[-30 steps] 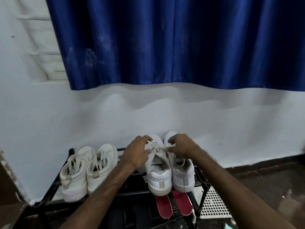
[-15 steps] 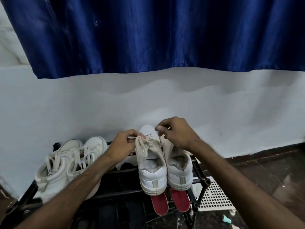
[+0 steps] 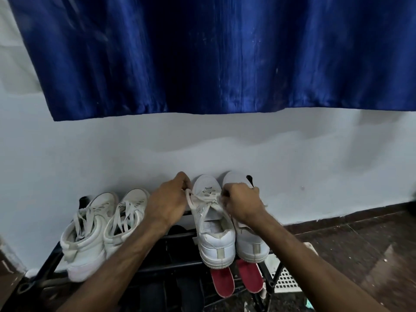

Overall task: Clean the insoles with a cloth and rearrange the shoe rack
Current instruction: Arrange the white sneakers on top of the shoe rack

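A black metal shoe rack (image 3: 173, 264) stands against the white wall. On its top tier, at the right, sit two white sneakers, one (image 3: 213, 239) to the left of the other (image 3: 249, 242), heels toward me. My left hand (image 3: 167, 203) pinches a lace end on the left side of the left one. My right hand (image 3: 240, 203) grips the laces on that shoe's right side and hides much of the right sneaker's top. A second white pair (image 3: 101, 230) sits at the rack's left end with loose laces. No cloth or insole shows.
A pair of red-soled shoes (image 3: 236, 280) pokes out of the lower tier under the white sneakers. A white perforated basket (image 3: 286, 280) sits on the dark floor to the right of the rack. A blue curtain (image 3: 213, 52) hangs above, well away from the shoes.
Both hands stay at the laces of the same sneaker; the left hand has pulled a lace end out to the side. The camera view has shifted slightly.
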Demonstrator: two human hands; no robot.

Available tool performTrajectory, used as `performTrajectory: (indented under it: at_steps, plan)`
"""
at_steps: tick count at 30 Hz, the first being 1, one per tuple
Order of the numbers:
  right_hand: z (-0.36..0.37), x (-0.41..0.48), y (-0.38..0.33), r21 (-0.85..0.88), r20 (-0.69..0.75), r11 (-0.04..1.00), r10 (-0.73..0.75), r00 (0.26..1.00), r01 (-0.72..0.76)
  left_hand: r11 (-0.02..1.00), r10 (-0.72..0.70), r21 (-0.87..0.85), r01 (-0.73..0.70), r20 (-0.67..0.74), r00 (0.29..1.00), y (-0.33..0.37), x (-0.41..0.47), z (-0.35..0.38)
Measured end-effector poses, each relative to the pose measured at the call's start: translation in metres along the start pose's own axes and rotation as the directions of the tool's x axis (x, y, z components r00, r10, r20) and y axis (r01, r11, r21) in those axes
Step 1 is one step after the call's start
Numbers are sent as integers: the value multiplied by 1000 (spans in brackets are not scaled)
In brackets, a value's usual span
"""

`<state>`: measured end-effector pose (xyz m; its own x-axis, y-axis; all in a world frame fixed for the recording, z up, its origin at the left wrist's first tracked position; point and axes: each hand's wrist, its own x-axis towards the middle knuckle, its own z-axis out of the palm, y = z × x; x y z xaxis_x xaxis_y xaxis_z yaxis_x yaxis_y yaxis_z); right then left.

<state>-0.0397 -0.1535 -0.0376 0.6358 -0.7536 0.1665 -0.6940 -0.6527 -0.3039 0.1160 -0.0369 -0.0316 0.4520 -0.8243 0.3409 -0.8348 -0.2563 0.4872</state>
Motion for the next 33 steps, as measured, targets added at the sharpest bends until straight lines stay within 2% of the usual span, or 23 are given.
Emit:
performTrajectory:
  at_steps: [2, 5, 7, 10, 13, 15, 17, 22, 24, 26, 28, 31, 33]
  plan:
    - [-6, 0, -3, 83, -8, 996, 28, 1000, -27, 1000, 14, 3, -14, 39, 999, 6, 1, 0]
    - [-13, 0, -12, 204, -60, 979, 30, 998, -18, 976, -84, -187, 110, 141, 986, 9, 5, 2]
    - [-15, 1, -21, 305, -72, 952, 43, 996, -19, 965, -97, -217, 149, 235, 967, 12, 4, 3]
    - [-15, 2, -25, 501, 35, 859, 104, 994, -107, 983, -57, -145, 110, 332, 942, 18, -1, 5]
    - [-13, 0, -16, 558, 178, 806, 120, 977, -201, 964, -89, -185, 193, 459, 884, 21, -4, 5]
    - [-16, -4, -12, 555, 237, 797, 121, 964, -237, 964, -93, -163, 209, 530, 843, 22, -8, 8]
    - [-20, -8, -10, 515, 272, 827, 91, 958, -225, 971, -81, -146, 188, 538, 839, 23, -11, 14]
    - [-22, -20, -15, 396, 345, 909, -18, 938, -129, 976, -118, -138, 169, 314, 942, 25, -10, 25]
    - [-25, -18, -16, 300, 327, 950, -16, 945, -88, 976, -143, -127, 174, 221, 965, 27, -10, 30]
    - [-31, -16, -16, 167, 331, 986, -38, 943, -19, 973, -154, -140, 185, 208, 966, 29, -9, 34]
    - [-36, -16, -14, 138, 375, 990, -51, 926, -1, 944, -166, -228, 238, 295, 941, 26, -6, 31]
    - [-37, -22, -11, 202, 466, 979, -61, 883, -39, 818, -157, -417, 396, 501, 851, 21, -3, 18]
    - [-35, -25, -10, 194, 518, 980, -60, 853, -49, 776, -120, -444, 447, 593, 796, 20, -4, 12]
